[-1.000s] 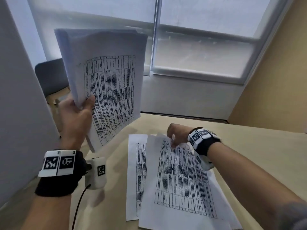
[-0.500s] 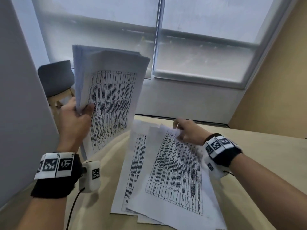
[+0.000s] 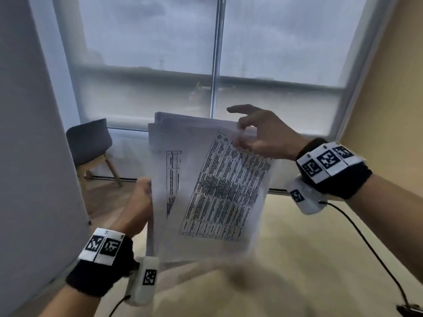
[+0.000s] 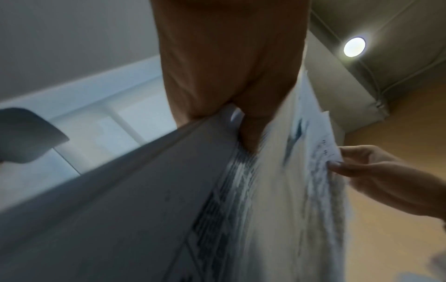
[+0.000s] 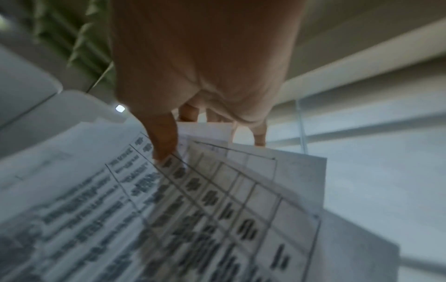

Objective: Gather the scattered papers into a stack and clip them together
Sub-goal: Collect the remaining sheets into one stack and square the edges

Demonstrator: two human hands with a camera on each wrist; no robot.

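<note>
A stack of printed papers (image 3: 206, 191) stands upright in the air above the beige table (image 3: 297, 259). My left hand (image 3: 143, 195) grips the stack's left edge, its thumb pressing the front sheet in the left wrist view (image 4: 251, 133). My right hand (image 3: 242, 133) pinches the top right corner of the front sheets (image 5: 217, 200), thumb on the printed side and index finger stretched out. The sheets are fanned and uneven at the top. The picture is blurred by motion. I see no clip for certain.
A grey chair (image 3: 89, 143) stands at the back left beside a pale partition (image 3: 34, 156). A window (image 3: 215, 65) fills the wall ahead. A small dark object (image 3: 409, 308) lies at the table's lower right, near the wrist cable.
My right hand lifted the sheets off the table and brought them up against the stack. My left hand came down and toward the middle with its stack.
</note>
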